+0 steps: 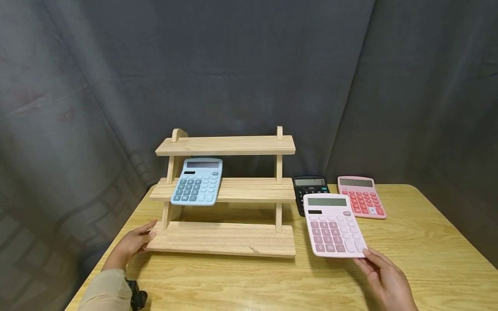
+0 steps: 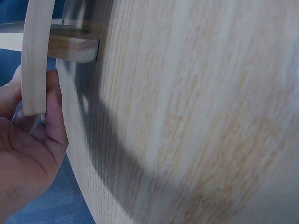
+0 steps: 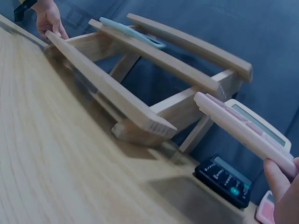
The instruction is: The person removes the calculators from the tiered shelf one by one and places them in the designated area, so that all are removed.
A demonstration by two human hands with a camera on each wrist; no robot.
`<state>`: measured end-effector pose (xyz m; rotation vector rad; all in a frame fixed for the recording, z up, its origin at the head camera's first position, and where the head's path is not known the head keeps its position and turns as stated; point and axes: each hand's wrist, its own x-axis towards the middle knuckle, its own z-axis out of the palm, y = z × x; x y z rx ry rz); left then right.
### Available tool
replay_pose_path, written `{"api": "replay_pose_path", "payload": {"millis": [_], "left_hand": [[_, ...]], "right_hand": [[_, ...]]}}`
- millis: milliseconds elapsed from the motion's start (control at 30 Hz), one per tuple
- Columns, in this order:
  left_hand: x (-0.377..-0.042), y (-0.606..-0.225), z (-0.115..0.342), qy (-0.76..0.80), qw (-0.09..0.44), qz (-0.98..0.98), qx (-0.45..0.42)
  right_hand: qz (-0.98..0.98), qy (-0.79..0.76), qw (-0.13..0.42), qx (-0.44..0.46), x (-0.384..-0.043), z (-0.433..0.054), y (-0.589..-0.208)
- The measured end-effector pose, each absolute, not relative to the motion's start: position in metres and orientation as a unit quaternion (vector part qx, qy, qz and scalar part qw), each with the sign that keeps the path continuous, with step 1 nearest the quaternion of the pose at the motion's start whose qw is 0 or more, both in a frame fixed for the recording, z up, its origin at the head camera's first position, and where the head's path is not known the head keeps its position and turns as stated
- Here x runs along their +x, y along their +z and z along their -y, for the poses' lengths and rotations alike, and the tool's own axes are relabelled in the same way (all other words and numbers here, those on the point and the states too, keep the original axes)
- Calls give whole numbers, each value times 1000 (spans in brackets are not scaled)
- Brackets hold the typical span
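My right hand [image 1: 385, 280] pinches a pale pink calculator [image 1: 330, 224] at its lower right corner, thumb on the front. The calculator is raised off the table, its keys and screen facing me. My left hand [image 1: 130, 244] grips the left end of the bottom board of a three-tier wooden display shelf [image 1: 221, 239]. Up close in the left wrist view, thumb and fingers [image 2: 55, 116] lie on either side of that board [image 2: 35, 70]. A light blue calculator [image 1: 196, 181] leans on the middle tier at the left. The top and bottom tiers are bare.
Behind the pale pink calculator lie a black calculator [image 1: 311, 183] and a brighter pink calculator [image 1: 362, 196], right of the shelf. Everything stands on a wood-grain table [image 1: 241, 280]. A dark grey curtain [image 1: 233, 65] hangs behind its back edge.
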<state>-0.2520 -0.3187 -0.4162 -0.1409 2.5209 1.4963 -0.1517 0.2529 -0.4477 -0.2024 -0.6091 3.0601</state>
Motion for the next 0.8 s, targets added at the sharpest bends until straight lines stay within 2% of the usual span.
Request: {"api": "replay_pose_path", "payload": {"millis": [333,800], "left_hand": [[-252,-416,319,502,106,-857,-49],[-252,-416,319,506,106,-854,-51]], "right_hand": [[239,943,2,-232,-158,-260,-457],[296,922,0,-250,-163,-261,-474]]}}
